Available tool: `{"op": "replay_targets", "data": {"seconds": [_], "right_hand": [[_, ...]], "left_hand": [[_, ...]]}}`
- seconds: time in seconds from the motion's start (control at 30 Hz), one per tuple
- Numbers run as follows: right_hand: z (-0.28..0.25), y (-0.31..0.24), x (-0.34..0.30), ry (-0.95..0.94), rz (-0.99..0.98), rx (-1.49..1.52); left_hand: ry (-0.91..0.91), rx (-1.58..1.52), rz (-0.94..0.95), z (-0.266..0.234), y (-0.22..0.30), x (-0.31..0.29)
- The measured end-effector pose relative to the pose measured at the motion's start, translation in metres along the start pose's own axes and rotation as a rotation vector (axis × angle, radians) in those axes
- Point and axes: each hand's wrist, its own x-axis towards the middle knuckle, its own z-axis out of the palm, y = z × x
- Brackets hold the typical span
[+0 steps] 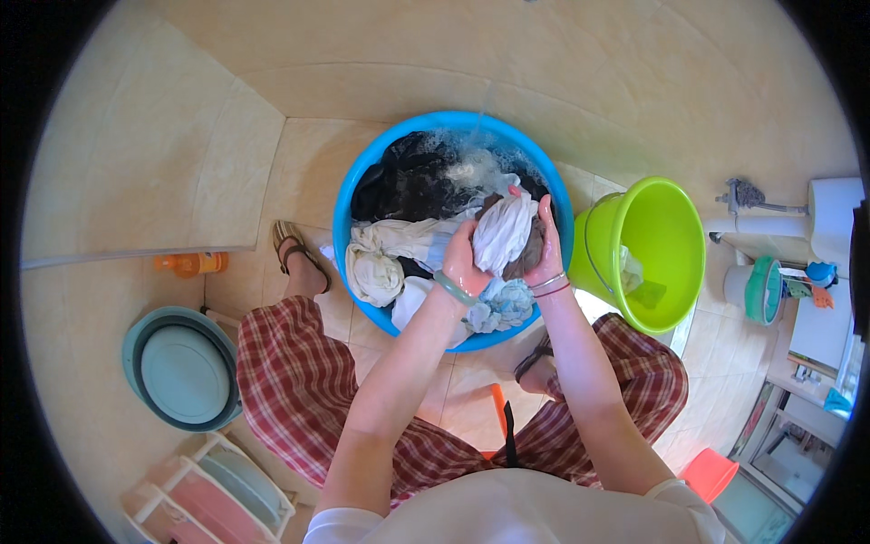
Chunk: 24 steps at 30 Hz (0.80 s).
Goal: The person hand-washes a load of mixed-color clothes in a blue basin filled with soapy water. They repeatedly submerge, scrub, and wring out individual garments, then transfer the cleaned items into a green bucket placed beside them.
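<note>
Below, both hands (pixel 503 258) gripping white cloth (pixel 501 234), blue basin (pixel 343 218); beige tiled floor (pixel 181 154)

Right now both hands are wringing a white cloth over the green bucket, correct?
Not quite. Both hands, left hand and right hand, grip the white cloth, but over the blue basin, not the green bucket beside it. The head view shows this.
</note>
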Motion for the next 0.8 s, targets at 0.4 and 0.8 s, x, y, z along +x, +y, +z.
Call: {"op": "replay_targets", "data": {"seconds": [0.4, 0.8], "right_hand": [[0.036, 0.035, -0.01, 0.143, -0.492, -0.411], [0.0, 0.048, -0.003, 0.003, 0.122, 0.23]], "left_hand": [[-0.119, -0.022, -0.069, 0.0, 0.013, -0.023], [0.101, 1.098, 1.196, 0.045, 0.006, -0.036]]}}
